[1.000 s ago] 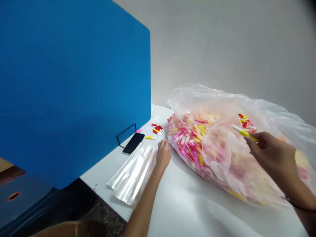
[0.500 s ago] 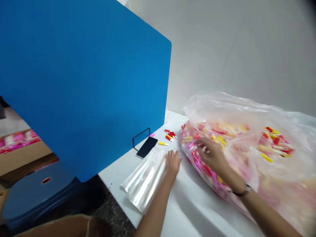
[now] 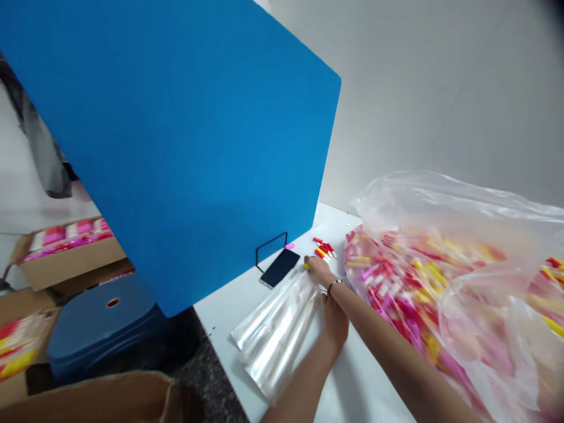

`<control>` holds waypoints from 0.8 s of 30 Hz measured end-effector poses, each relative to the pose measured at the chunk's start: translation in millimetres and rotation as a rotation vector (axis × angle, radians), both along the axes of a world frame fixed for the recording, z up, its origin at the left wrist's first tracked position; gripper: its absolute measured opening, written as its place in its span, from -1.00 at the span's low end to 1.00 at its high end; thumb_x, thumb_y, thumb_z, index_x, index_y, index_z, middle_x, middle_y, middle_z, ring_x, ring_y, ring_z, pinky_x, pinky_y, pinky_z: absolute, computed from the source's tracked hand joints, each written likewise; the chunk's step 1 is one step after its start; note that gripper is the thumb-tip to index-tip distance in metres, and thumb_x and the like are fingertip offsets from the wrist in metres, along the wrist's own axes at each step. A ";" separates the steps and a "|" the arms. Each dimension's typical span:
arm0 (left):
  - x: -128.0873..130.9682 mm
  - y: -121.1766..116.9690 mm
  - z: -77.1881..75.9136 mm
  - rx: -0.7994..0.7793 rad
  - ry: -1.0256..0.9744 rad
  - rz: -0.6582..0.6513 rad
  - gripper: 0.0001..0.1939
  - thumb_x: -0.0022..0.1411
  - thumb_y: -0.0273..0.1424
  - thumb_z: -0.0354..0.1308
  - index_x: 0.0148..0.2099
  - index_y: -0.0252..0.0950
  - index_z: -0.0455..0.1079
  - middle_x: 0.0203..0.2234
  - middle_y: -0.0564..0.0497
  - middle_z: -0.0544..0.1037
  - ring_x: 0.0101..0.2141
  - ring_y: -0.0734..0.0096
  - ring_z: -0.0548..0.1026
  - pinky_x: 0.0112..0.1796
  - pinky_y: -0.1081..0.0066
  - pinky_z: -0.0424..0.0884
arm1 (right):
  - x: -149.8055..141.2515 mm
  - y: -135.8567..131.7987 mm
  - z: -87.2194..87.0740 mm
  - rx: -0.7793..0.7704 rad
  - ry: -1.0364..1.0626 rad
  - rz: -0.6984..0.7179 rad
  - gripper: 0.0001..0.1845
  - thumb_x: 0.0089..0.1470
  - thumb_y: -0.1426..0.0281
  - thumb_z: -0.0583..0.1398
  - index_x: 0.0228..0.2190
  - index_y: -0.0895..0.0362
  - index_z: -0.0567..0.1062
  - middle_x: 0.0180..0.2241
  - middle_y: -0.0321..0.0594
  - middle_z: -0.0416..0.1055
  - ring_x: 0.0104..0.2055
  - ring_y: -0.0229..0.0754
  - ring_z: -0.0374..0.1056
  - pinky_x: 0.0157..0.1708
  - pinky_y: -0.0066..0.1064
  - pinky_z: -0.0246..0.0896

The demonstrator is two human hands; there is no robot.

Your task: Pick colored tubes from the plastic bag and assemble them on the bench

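Observation:
My right hand [image 3: 319, 271] reaches across the table, its fingers closed on a small yellow marker-like piece [image 3: 306, 266] by the upper end of some clear plastic sleeves [image 3: 277, 335]. My left hand [image 3: 335, 320] is just beside the sleeves, below my right wrist, which covers its fingers. A black phone [image 3: 279, 268] lies just left of my right hand. Beyond that hand sits a small group of red and yellow pieces with white ends [image 3: 325, 248]. One pink piece [image 3: 289, 245] rests above the phone.
A large translucent bag [image 3: 396, 282] full of red, pink and yellow pieces occupies the table's right side. A blue panel [image 3: 198, 147] stands along the left edge, with a black wire bracket [image 3: 257, 257]. Left are a blue stool [image 3: 99, 311] and open cardboard boxes [image 3: 74, 267].
My right hand has moved left from the large bag to the yellow piece, crossing over my left hand. My left hand has drawn back a little. The view has turned left.

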State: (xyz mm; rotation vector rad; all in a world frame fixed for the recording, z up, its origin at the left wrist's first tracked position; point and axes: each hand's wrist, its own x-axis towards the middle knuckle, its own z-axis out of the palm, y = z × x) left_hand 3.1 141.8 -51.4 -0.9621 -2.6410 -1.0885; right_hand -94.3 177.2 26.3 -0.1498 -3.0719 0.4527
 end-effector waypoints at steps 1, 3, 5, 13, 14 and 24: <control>0.2 -0.4 3.2 -0.080 0.005 0.025 -0.59 0.25 -0.54 -0.04 0.14 -0.35 0.33 0.01 -0.28 0.44 0.08 -0.09 0.33 0.07 -0.06 0.25 | 2.4 4.8 3.2 -0.039 0.043 -0.044 -0.70 -0.02 0.61 0.12 -0.18 0.24 0.42 -0.19 0.06 0.45 -0.11 -0.03 0.37 -0.20 -0.32 0.22; 0.0 -2.9 12.2 -0.153 -0.005 0.057 -0.66 0.26 -0.56 -0.06 0.03 -0.40 0.39 -0.06 -0.28 0.46 0.03 -0.06 0.36 0.00 -0.01 0.30 | 14.2 17.8 13.3 -0.124 0.160 -0.131 -0.73 0.05 0.50 0.11 -0.15 0.24 0.36 -0.21 0.02 0.44 -0.15 -0.07 0.38 -0.21 -0.33 0.25; -0.6 -8.1 23.5 -0.136 0.003 0.070 -0.74 0.30 -0.52 -0.08 -0.06 -0.41 0.39 -0.12 -0.24 0.46 -0.05 0.02 0.40 -0.09 0.10 0.35 | 37.0 33.3 25.4 -0.205 0.288 -0.198 -0.70 0.16 0.38 0.02 -0.07 0.22 0.27 -0.24 -0.06 0.42 -0.20 -0.15 0.38 -0.22 -0.35 0.27; 5.4 -24.0 59.6 0.031 -0.090 -0.090 -0.74 0.41 -0.29 -0.21 -0.05 -0.28 0.22 -0.22 -0.10 0.51 -0.25 0.23 0.51 -0.31 0.35 0.27 | 154.7 73.1 49.8 -0.629 0.696 -0.129 -0.69 0.10 0.19 0.19 -0.19 0.07 0.29 -0.47 -0.32 0.31 -0.47 -0.21 0.31 -0.44 -0.36 0.25; 7.1 -23.3 61.7 0.032 -0.086 -0.130 -0.76 0.41 -0.30 -0.21 -0.04 -0.27 0.21 -0.22 -0.09 0.52 -0.25 0.23 0.51 -0.32 0.36 0.26 | 161.9 74.8 49.9 -0.649 0.674 -0.115 -0.70 0.10 0.20 0.19 -0.19 0.07 0.28 -0.47 -0.32 0.32 -0.47 -0.21 0.32 -0.44 -0.36 0.26; 15.2 -25.2 80.5 -0.022 0.033 -0.320 -0.83 0.39 -0.31 -0.13 -0.14 -0.24 0.24 -0.31 0.02 0.54 -0.32 0.28 0.51 -0.43 0.42 0.13 | 186.3 84.6 54.9 -0.804 0.699 -0.060 -0.63 0.02 0.21 0.28 -0.22 0.06 0.27 -0.44 -0.31 0.39 -0.46 -0.22 0.38 -0.41 -0.36 0.34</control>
